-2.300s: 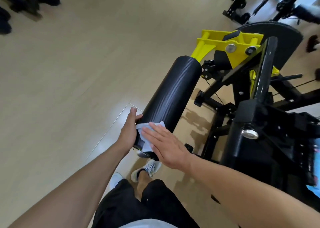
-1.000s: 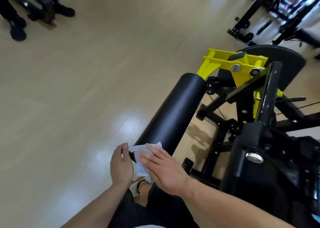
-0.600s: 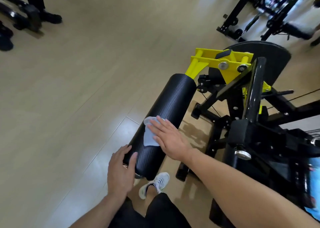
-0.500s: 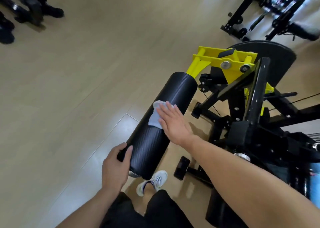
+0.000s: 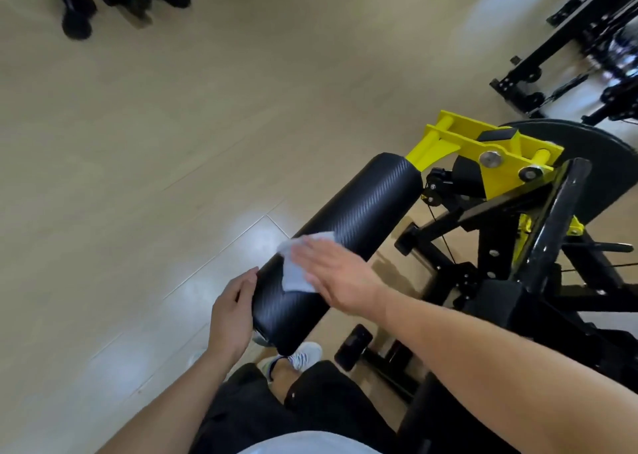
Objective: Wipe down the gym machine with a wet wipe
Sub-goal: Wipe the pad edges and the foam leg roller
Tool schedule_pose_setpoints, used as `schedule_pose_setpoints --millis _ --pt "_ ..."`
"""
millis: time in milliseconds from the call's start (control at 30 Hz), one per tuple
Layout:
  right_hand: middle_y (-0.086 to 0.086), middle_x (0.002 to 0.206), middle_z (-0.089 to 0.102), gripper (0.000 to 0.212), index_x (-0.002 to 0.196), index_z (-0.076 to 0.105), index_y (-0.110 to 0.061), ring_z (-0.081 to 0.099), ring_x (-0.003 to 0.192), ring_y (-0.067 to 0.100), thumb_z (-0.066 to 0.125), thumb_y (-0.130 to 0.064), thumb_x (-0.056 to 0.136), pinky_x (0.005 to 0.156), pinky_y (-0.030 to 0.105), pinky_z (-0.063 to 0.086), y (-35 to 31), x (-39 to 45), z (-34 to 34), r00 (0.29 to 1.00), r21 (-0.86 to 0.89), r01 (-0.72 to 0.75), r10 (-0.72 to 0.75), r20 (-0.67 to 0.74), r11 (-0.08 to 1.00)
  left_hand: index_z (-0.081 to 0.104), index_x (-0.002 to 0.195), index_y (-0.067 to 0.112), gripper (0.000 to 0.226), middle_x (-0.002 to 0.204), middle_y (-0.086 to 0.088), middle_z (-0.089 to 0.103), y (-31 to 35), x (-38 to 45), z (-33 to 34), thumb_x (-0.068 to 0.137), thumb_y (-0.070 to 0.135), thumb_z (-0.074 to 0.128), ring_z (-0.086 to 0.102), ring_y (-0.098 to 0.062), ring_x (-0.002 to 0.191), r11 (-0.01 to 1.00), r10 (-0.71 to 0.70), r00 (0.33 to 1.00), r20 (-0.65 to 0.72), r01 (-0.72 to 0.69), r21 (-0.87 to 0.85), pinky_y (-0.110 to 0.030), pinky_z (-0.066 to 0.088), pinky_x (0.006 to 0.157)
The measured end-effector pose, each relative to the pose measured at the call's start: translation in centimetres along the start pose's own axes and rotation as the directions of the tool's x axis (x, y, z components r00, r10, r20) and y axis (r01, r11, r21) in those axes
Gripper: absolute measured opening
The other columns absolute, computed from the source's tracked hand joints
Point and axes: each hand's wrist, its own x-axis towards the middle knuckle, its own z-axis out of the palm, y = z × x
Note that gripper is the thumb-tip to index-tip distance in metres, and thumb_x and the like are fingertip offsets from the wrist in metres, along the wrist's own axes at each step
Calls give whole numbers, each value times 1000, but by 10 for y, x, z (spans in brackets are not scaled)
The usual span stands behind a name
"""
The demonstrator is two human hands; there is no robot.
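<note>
Roller pad [image 5: 348, 236]: black, ribbed, cylindrical, running from lower left to upper right, its far end meeting a yellow bracket [image 5: 483, 158], its near end free above a white shoe [image 5: 303, 355]. Black frame [image 5: 538, 243] crowds the pad's right side, with bars, cable and a dark disc [image 5: 593, 163] behind the bracket. Pale floor [image 5: 155, 160] lies open along the pad's whole left side; another person's dark shoes [image 5: 77, 22] stand well apart at top left, and a second black machine [image 5: 580, 39] occupies the top right corner. Left hand [image 5: 231, 315]: fingers curled round the pad's near end, gripping its left edge. Right hand [image 5: 335, 274]: flat, fingers straight and together, pressing the wipe [image 5: 297, 270] onto the top of the pad. Wipe: pale blue-white, crumpled, lying on the pad's nearer half, partly under the right fingers, its left part showing. Change from half a second ago: the right hand and wipe sit nearer the pad's near end than they did, closer to the left hand; the left hand keeps its hold on the end.
</note>
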Motion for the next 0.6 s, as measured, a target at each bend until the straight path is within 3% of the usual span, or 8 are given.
schedule_pose_setpoints --millis 100,200,267,333,400,433,500,600 --pt "5 164 33 59 159 29 -15 19 155 20 11 -38 107 128 39 12 71 10 -28 819 32 -556 554 -151 830 59 135 31 34 129 18 57 -12 -7 -1 102 39 54 51 -3 118 994 73 997 39 -76 74 -23 38 101" --pt "17 164 28 53 157 31 -3 18 154 34 25 -25 109 126 40 15 38 15 -19 725 54 -661 655 -215 749 58 136 29 34 131 15 56 -16 -4 -1 104 37 51 51 -6 120 989 89 995 35 -93 113 -27 38 103" --pt "22 148 45 48 147 46 -4 42 140 40 51 -15 100 115 47 37 -23 10 0 845 48 -498 497 -198 866 62 130 29 29 128 9 62 -17 1 -1 107 36 46 56 -13 118 997 48 998 27 -50 67 -30 43 97" --pt "12 156 41 60 154 38 -10 35 147 30 59 -17 98 121 46 31 -75 -6 20 995 19 -70 71 -71 997 65 122 29 27 120 3 68 -15 7 -3 108 32 43 63 -17 108 1000 -16 998 57 16 10 -28 47 85" --pt "5 162 36 57 157 33 -14 24 154 22 52 -21 104 125 44 22 -69 -12 17 981 6 193 -193 17 981 67 121 28 28 116 1 71 -12 10 -8 107 29 43 66 -14 101 999 -52 993 109 52 0 -21 46 76" --pt "5 159 41 58 156 35 -17 30 151 23 56 -19 102 124 44 26 -52 -10 12 980 -31 197 -197 19 980 67 122 27 28 117 3 71 -11 10 -10 107 29 44 65 -12 103 999 -45 992 119 44 8 -18 45 77" --pt "6 151 50 58 154 36 -21 44 142 25 56 -16 100 117 47 37 -13 -3 -6 996 9 -80 80 -41 997 70 120 27 26 117 11 68 -5 9 -11 106 27 49 61 -7 107 1000 5 996 84 -6 8 -13 42 82" --pt "4 162 35 54 160 27 -18 28 151 21 19 -34 109 124 37 22 44 4 -27 791 69 -589 592 -157 805 77 106 26 21 107 17 70 7 14 -8 100 14 60 61 1 101 999 48 998 -30 -48 -5 -1 41 75"
